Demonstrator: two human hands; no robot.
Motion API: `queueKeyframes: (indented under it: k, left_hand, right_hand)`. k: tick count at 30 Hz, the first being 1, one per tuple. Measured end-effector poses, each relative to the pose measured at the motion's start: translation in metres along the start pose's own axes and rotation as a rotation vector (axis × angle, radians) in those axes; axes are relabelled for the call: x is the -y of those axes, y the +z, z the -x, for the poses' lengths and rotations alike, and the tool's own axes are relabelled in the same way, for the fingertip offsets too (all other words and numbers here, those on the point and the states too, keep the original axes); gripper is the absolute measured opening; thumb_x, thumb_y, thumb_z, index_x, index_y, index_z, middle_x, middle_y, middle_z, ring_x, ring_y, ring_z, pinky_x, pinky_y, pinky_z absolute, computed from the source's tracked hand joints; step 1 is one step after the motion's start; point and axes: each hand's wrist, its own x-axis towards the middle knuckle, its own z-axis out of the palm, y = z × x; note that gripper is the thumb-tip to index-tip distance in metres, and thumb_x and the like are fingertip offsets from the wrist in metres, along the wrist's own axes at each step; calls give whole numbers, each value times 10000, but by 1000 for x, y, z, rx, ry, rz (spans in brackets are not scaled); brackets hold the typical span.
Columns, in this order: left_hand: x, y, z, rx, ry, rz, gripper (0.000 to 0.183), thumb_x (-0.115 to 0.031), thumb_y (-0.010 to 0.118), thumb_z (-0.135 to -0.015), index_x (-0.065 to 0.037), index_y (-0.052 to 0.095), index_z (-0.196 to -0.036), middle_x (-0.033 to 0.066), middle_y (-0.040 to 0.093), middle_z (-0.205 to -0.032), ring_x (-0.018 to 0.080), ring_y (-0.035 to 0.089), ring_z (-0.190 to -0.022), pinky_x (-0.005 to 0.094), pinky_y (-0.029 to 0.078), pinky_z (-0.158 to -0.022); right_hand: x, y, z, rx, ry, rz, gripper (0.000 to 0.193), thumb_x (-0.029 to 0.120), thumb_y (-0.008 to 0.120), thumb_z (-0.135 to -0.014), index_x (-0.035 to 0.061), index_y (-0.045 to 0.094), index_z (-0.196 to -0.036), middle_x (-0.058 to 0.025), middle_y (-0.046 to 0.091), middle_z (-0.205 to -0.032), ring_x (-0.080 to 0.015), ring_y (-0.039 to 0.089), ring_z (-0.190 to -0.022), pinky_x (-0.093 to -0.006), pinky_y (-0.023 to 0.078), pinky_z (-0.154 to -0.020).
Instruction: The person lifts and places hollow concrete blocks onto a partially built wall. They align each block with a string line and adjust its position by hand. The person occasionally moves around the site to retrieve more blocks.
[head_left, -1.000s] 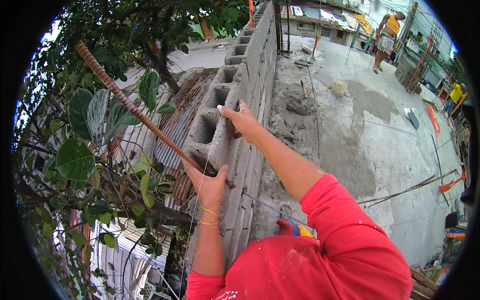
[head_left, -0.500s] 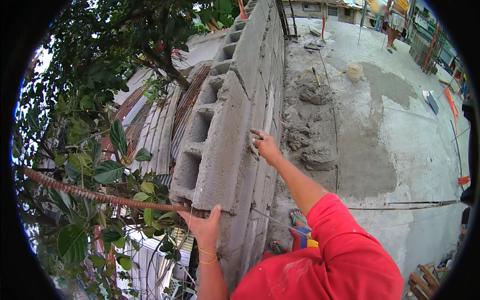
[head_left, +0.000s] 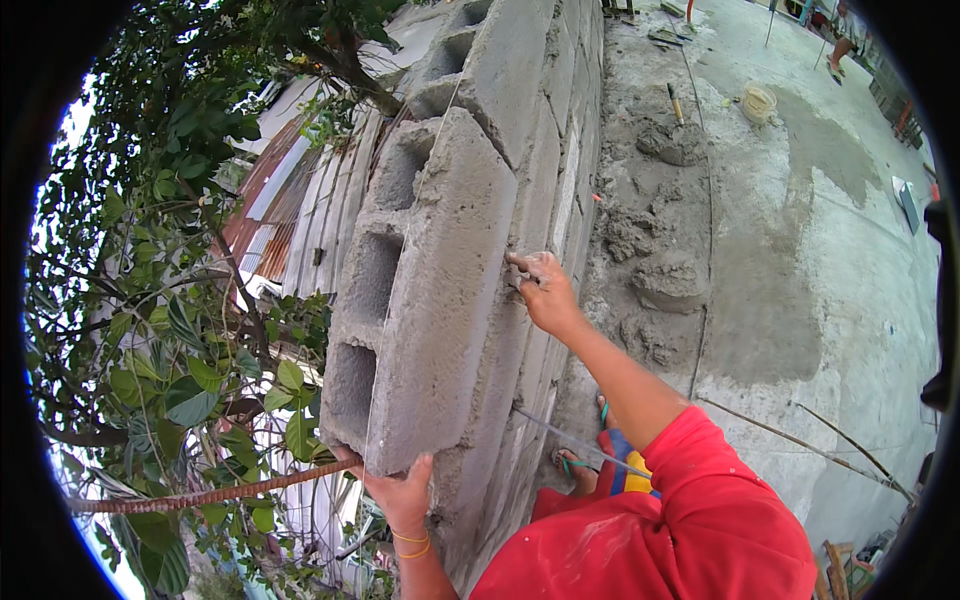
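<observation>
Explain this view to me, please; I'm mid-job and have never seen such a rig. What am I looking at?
There is no robot here: these are a person's own bare hands, seen from above by the left of two wide fisheye cameras worn on the head. That lens makes straight edges bend.

A hollow concrete block sits on top of a block wall. The left hand is against its near end, beside a rusty steel bar. The right hand has its fingertips by the block's lower edge; whether they press on it is unclear.

To the right, heaps of grey mortar lie on the concrete floor, with a bucket farther off.
</observation>
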Motion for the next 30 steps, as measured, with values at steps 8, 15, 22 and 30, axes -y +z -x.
queueKeyframes:
  k: [8, 15, 22, 30]
  left_hand:
    - [-8, 4, 1, -7, 22, 171, 1263, -130, 850, -692, -16, -21, -1598, 185, 250, -1571, 302, 322, -1401, 424, 257, -1190]
    - [-19, 7, 8, -27, -53, 284, 1198, -42, 792, -711, -52, 2, -1611, 159, 318, -1544, 284, 386, -1360, 410, 293, -1174]
    - [-2, 2, 7, -1, 59, 153, 1206, -123, 834, -729, -12, 5, -1598, 166, 326, -1539, 285, 396, -1351, 410, 296, -1168]
    - [-3, 3, 6, -55, 44, 103, 1300, -297, 911, -698, 10, 18, -1591, 178, 303, -1551, 296, 375, -1373, 420, 295, -1168]
  right_hand:
    - [8, 14, 33, 142, 26, -97, 451, -5, 554, -813, 73, 686, -1237, -168, 531, -1037, -334, 558, -995, -377, 469, -932]
    - [16, 5, 59, 138, -52, -36, 500, -15, 563, -814, 97, 657, -1292, -158, 503, -1028, -332, 557, -963, -386, 476, -878]
    - [14, 3, 64, 231, -49, -16, 553, 2, 589, -816, 132, 612, -1353, -187, 520, -1083, -371, 562, -1041, -402, 470, -931]
    - [20, 13, 69, 253, 57, -56, 587, 27, 603, -825, 90, 555, -1407, -115, 534, -991, -258, 548, -946, -368, 458, -898]
